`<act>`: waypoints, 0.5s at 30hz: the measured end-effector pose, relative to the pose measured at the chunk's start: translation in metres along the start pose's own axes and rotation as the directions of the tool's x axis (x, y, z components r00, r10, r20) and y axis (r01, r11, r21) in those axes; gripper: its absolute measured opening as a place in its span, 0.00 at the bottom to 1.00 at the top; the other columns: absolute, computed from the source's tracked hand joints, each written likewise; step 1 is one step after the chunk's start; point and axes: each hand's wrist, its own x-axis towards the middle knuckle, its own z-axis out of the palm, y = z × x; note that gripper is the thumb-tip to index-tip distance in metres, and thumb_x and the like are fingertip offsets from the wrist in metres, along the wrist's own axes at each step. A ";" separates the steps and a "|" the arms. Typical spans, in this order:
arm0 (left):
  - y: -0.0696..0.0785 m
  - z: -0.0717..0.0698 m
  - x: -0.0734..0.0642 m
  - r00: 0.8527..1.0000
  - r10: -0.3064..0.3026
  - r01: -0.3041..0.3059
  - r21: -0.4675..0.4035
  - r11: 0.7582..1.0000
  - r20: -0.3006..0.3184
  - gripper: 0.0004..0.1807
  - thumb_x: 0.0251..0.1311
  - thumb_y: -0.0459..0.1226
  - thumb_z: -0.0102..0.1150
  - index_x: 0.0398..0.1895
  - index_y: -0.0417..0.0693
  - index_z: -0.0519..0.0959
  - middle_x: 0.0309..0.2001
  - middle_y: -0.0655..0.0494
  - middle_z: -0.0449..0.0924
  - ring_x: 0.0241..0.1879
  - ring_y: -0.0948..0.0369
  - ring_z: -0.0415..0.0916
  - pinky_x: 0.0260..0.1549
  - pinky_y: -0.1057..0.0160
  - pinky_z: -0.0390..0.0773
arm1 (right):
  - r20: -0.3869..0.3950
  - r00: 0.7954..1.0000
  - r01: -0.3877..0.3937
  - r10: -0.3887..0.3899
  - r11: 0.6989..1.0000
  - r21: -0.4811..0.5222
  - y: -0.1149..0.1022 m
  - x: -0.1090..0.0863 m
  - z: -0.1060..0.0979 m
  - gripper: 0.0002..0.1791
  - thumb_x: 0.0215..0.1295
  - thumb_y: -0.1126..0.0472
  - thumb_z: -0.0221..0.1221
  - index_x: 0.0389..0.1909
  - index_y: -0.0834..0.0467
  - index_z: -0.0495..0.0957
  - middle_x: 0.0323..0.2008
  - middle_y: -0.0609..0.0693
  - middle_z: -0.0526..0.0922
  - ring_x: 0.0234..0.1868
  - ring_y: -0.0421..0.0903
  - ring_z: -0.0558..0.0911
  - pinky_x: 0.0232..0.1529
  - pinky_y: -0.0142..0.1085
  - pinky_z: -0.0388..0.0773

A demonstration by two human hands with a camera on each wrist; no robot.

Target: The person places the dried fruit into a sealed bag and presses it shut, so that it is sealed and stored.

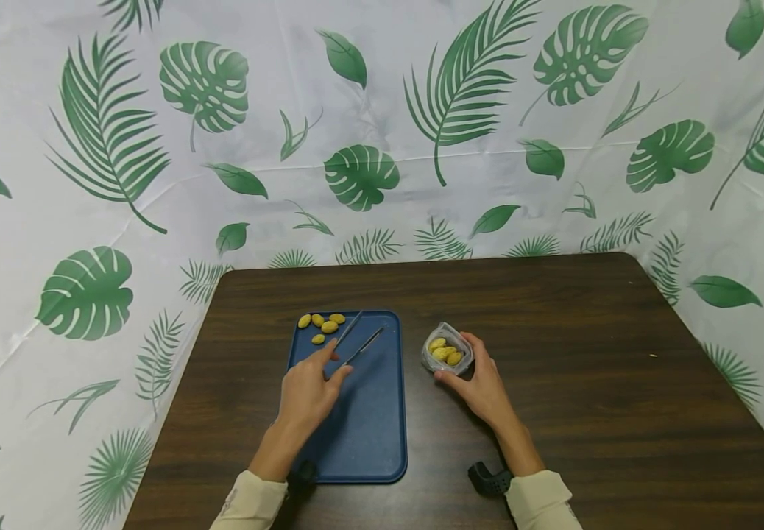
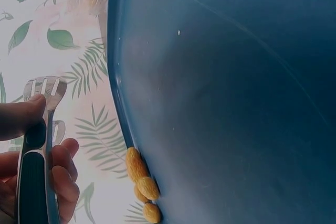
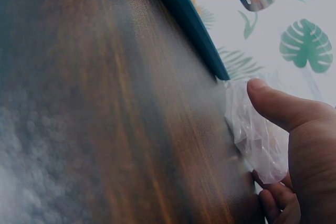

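Now your left hand (image 1: 307,394) grips the tongs (image 2: 32,192), whose tips stand apart over the tray (image 1: 369,419), near the yellow nuts (image 1: 330,326) at its far left corner. Your right hand (image 1: 486,386) holds the box (image 1: 430,362), with more nuts inside, right of the tray. Probably it is best to centre one nut, squeeze softly, and hold the box steady.

Place looking like staged filming corner; building type not showing. Creased leaf-print sheet (image 1: 276,44) hanging behind and beside dark wood-grain table (image 1: 587,368), screening off room. Black wrist camera (image 1: 488,480) sitting at right wrist (image 1: 520,450), suggesting recording setup.
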 end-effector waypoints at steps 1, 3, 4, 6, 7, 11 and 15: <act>-0.001 -0.001 0.000 1.000 -0.003 0.003 0.001 1.000 -0.001 0.31 0.61 0.44 0.74 0.65 0.40 0.80 0.41 0.50 0.91 0.17 0.70 0.66 0.20 0.67 0.67 | 0.000 1.000 -0.001 0.001 1.000 -0.001 0.000 0.000 0.000 0.50 0.56 0.48 0.76 0.76 0.54 0.60 0.66 0.59 0.76 0.65 0.61 0.75 0.66 0.62 0.67; -0.002 -0.002 0.000 1.000 -0.009 0.009 0.000 1.000 -0.004 0.31 0.61 0.44 0.74 0.65 0.40 0.80 0.41 0.50 0.91 0.17 0.69 0.66 0.21 0.66 0.67 | 0.001 1.000 -0.004 0.004 1.000 -0.004 0.000 0.000 0.000 0.50 0.56 0.48 0.76 0.76 0.53 0.60 0.66 0.59 0.76 0.65 0.61 0.75 0.66 0.62 0.66; -0.002 -0.003 0.000 1.000 -0.010 0.010 0.001 1.000 -0.007 0.31 0.61 0.44 0.74 0.65 0.40 0.80 0.41 0.49 0.91 0.17 0.69 0.66 0.21 0.65 0.67 | 0.002 1.000 -0.006 0.006 1.000 -0.005 0.000 0.000 0.000 0.50 0.56 0.47 0.76 0.76 0.53 0.60 0.66 0.59 0.76 0.65 0.61 0.75 0.66 0.63 0.66; -0.004 -0.004 0.000 1.000 -0.017 0.017 0.003 1.000 -0.013 0.31 0.61 0.44 0.74 0.65 0.40 0.80 0.41 0.49 0.91 0.17 0.68 0.67 0.21 0.64 0.68 | 0.004 1.000 -0.012 0.012 1.000 -0.007 -0.001 0.000 -0.001 0.50 0.57 0.47 0.76 0.76 0.53 0.60 0.66 0.59 0.76 0.65 0.61 0.74 0.66 0.63 0.66; -0.005 -0.005 0.000 1.000 -0.020 0.020 0.004 1.000 -0.016 0.31 0.61 0.44 0.74 0.65 0.39 0.80 0.40 0.50 0.90 0.17 0.68 0.67 0.21 0.64 0.68 | 0.004 1.000 -0.016 0.016 1.000 -0.008 -0.001 0.000 -0.001 0.50 0.57 0.47 0.76 0.76 0.52 0.60 0.66 0.59 0.76 0.65 0.61 0.74 0.66 0.63 0.66; -0.008 -0.007 0.000 0.999 -0.041 0.042 0.008 0.999 -0.016 0.30 0.61 0.44 0.73 0.63 0.39 0.81 0.33 0.51 0.89 0.16 0.68 0.66 0.22 0.63 0.68 | 0.008 1.000 -0.025 0.025 1.000 -0.009 -0.001 -0.001 -0.001 0.50 0.57 0.46 0.76 0.76 0.52 0.60 0.66 0.59 0.76 0.66 0.61 0.74 0.66 0.64 0.66; -0.010 -0.009 0.000 0.998 -0.062 0.062 0.014 0.998 -0.006 0.29 0.62 0.44 0.73 0.62 0.38 0.81 0.27 0.51 0.86 0.16 0.67 0.66 0.21 0.64 0.67 | 0.008 1.000 -0.027 0.027 1.000 -0.016 -0.001 -0.001 -0.001 0.51 0.57 0.45 0.75 0.76 0.52 0.60 0.67 0.59 0.75 0.66 0.61 0.73 0.66 0.64 0.66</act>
